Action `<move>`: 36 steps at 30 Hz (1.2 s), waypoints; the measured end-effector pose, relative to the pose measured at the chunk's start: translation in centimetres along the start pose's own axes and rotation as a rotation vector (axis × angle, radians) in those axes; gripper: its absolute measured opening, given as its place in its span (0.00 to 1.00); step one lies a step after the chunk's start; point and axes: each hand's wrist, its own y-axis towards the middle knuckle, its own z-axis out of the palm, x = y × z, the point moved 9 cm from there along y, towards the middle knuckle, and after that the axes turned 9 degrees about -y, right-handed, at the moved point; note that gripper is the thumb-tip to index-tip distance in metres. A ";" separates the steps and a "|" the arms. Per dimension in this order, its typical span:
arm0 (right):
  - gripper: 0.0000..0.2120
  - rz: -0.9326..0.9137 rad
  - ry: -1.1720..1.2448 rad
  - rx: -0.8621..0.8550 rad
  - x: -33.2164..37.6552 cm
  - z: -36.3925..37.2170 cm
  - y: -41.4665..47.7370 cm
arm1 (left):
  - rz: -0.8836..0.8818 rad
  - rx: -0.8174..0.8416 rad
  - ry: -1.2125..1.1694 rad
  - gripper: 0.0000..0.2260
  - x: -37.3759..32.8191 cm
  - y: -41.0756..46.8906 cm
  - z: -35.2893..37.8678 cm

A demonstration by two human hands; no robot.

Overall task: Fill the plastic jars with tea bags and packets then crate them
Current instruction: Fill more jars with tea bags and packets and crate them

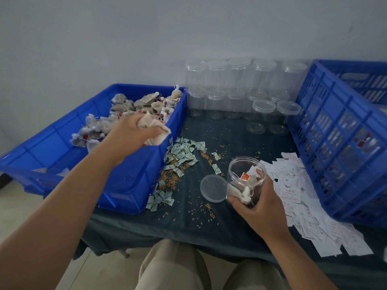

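Observation:
My left hand (134, 132) grips a bunch of beige tea bags (156, 130) above the right edge of the blue bin (134, 185), which holds a heap of more tea bags (134, 107). My right hand (263, 206) holds a clear plastic jar (246, 178), tilted with its mouth toward me and a few tea bags inside. Its clear lid (213, 188) lies on the dark cloth just left of the jar. Small green-white packets (182, 153) lie scattered between bin and jar.
Several capped clear jars (236, 84) stand stacked at the back by the wall. A tall blue slatted crate (339, 143) stands at the right. White paper slips (303, 206) spread beside the crate. Loose grains litter the cloth (188, 227).

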 end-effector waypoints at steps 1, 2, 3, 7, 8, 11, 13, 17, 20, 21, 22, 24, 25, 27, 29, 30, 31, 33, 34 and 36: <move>0.51 -0.001 0.004 0.003 0.0 0.1 0.0 | 0.011 0.066 -0.015 0.11 -1.0 -0.5 1.7; 0.51 -0.002 0.004 0.005 0.1 0.1 0.0 | 0.012 0.127 -0.038 0.16 -1.9 -1.0 3.6; 0.51 -0.006 0.000 0.007 0.1 0.2 0.0 | 0.011 0.183 -0.065 0.20 -2.5 -1.5 5.6; 0.51 -0.017 -0.023 0.011 0.3 0.1 0.0 | 0.112 0.251 0.049 0.22 -4.8 -3.0 13.4; 0.51 -0.022 -0.028 0.011 0.4 0.0 0.0 | 0.155 0.233 0.107 0.20 -5.4 -3.2 14.9; 0.51 -0.029 -0.021 0.019 0.7 0.0 0.0 | 0.215 0.268 0.229 0.18 -6.5 -3.7 18.5; 0.51 -0.032 -0.017 0.020 0.7 -0.1 0.0 | 0.228 0.322 0.290 0.16 -7.0 -3.8 19.6; 0.51 -0.025 -0.019 0.021 0.6 -0.1 0.1 | 0.154 0.436 0.217 0.09 -6.6 -3.5 19.9; 0.52 -0.019 -0.017 0.019 0.4 -0.1 0.1 | 0.070 0.478 0.051 0.06 -6.2 -3.7 19.8; 0.52 -0.021 -0.019 0.011 0.5 -0.2 0.1 | 0.032 0.469 -0.023 0.07 -6.1 -3.8 19.6; 0.51 -0.025 -0.022 0.000 0.5 -0.2 0.1 | -0.004 0.446 -0.081 0.09 -5.9 -3.8 19.4; 0.51 -0.039 -0.023 -0.013 0.8 -0.3 0.1 | -0.054 0.380 -0.161 0.14 -5.9 -3.7 19.0; 0.51 -0.044 -0.020 -0.011 0.8 -0.3 0.1 | -0.072 0.352 -0.203 0.15 -5.9 -3.6 18.9; 0.50 -0.046 -0.019 0.000 0.8 -0.3 0.1 | -0.132 0.341 -0.278 0.16 -5.7 -3.4 19.1; 0.51 -0.043 -0.024 0.003 0.7 -0.2 0.1 | -0.222 0.421 -0.250 0.17 -5.3 -3.9 19.7; 0.51 -0.042 -0.025 0.002 0.6 -0.2 0.1 | -0.250 0.485 -0.181 0.18 -5.2 -4.3 20.0; 0.51 -0.043 -0.026 0.002 0.6 -0.1 0.0 | -0.254 0.548 -0.113 0.20 -5.1 -4.7 20.3; 0.51 -0.048 -0.024 0.007 0.4 0.0 0.0 | -0.180 0.601 -0.033 0.21 -5.8 -5.1 20.2; 0.51 -0.051 -0.022 0.012 0.4 0.0 0.0 | -0.116 0.573 -0.010 0.20 -6.4 -4.9 19.7; 0.52 -0.056 -0.025 0.013 0.3 0.0 0.0 | 0.026 0.470 0.038 0.16 -7.6 -4.4 18.1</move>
